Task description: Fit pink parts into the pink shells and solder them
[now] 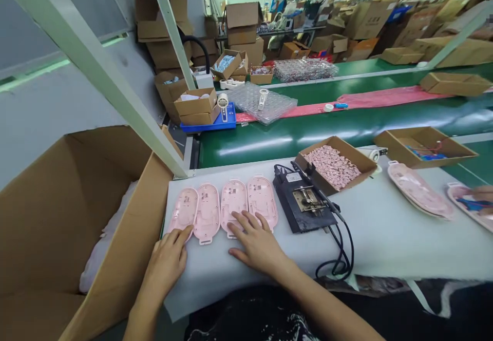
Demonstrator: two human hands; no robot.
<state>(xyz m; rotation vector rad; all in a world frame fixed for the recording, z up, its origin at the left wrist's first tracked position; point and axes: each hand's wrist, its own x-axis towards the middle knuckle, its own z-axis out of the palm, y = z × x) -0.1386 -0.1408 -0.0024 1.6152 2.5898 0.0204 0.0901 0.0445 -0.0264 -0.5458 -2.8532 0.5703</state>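
Observation:
Several pink plastic shells [225, 206] lie side by side in a row on the white padded bench top [385, 228]. My left hand [169, 259] rests flat at the bench's left edge, its fingertips touching the leftmost shell [182, 212]. My right hand [256, 241] lies flat with fingers spread, its tips on the lower ends of the two right shells [262, 202]. Neither hand grips anything.
A black fixture [304, 202] with a cable sits right of the shells. Behind it is a cardboard tray of small pink parts [334, 165]. A large open carton [69, 218] stands at the left. More pink shells [419, 191] lie at the right; a green conveyor [327, 130] runs behind.

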